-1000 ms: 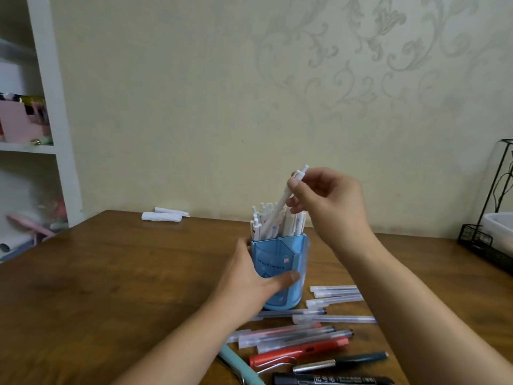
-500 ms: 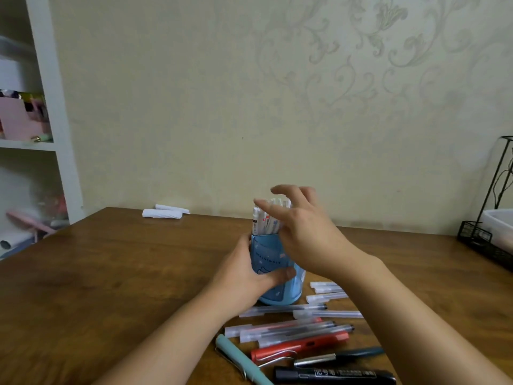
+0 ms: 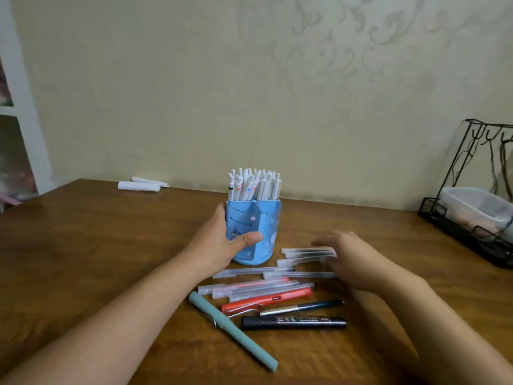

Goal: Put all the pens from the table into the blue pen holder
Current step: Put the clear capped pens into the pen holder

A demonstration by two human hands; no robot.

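The blue pen holder [image 3: 254, 232] stands upright on the brown worktop [image 3: 83, 245], in the middle of the scene. It is full of white pens [image 3: 254, 184], which stand close together and rise above its rim. The left hand [image 3: 222, 243] holds the holder from its left side; the thumb lies across the front wall and the fingers are wrapped around it.

To the right of the holder, the right hand [image 3: 352, 257] is low over the worktop, palm down, with the fingers [image 3: 323, 243] spread and released. It is blurred, so I cannot tell if it touches the clear pens [image 3: 305, 252] just under its fingertips.

More pens lie on the worktop near the person. A group of clear pens with red ink [image 3: 249, 287] lies just in front of the holder. Nearer is a red pen [image 3: 266, 300] with a metal clip, then a dark pen with a silver cap [image 3: 301, 307] and a black marker [image 3: 294, 323]. A teal pen [image 3: 233, 330] lies diagonally at the left of this group.

Far left on the worktop lie two white rolls [image 3: 140, 185]. At the right edge stands a black wire rack [image 3: 472, 218].
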